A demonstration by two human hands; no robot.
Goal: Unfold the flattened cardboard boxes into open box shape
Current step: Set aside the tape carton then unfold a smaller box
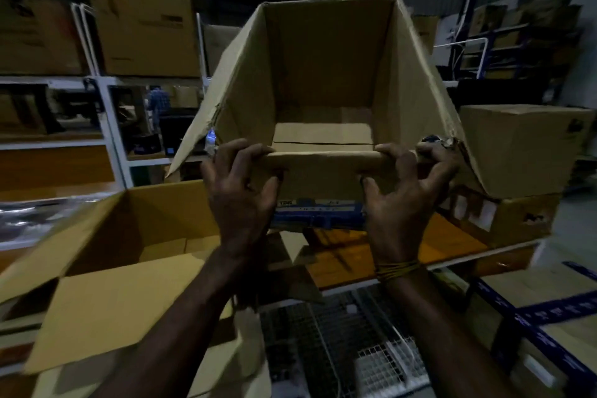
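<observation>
Nearest, low left: open cardboard carton (106, 268) with flaps spread. Mid-frame: left hand (240, 194) and right hand (403, 197), fingers curled over the rolled near flap of the cardboard box (326, 74), thumbs beneath. Box held aloft above the orange worktop (452, 242), unfolded, mouth tipped toward the camera, long axis running away. Right: closed cartons (523, 145). Behind: shelving (106, 113) loaded with cartons.

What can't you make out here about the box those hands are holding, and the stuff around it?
All from the head view:
- Held box: underside hidden by its own walls.
- Blue label on its near wall: print blurred, ends covered by left hand and right hand.
- Open box lower left: motion-blurred, cut off by the frame edge.
- Person behind the shelves: too small and dark.
</observation>
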